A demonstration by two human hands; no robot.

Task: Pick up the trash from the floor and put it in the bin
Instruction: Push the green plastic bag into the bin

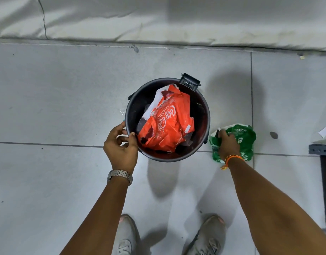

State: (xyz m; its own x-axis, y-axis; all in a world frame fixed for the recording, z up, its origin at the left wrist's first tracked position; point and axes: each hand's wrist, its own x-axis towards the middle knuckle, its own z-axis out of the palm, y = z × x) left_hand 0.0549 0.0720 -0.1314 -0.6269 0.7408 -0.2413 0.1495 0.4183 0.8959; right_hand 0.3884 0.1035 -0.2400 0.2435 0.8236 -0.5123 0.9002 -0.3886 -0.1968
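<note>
A black bin (167, 157) stands on the tiled floor (57, 107), with a crumpled red wrapper (167, 124) already inside it. The left hand (120, 144) grips the bin's near-left rim, thumb over the edge. Just right of the bin, the right hand (229, 144) presses down on a green plastic wrapper (245, 137) lying on the floor, its fingers (223, 134) curled and closing around the crumpled plastic.

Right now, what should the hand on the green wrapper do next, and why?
Probably lift the green plastic wrapper and carry it left over the black bin. The right hand seems already closed on it beside the bin, the left hand steadies the rim, and the red Coca-Cola wrapper is inside.
</note>
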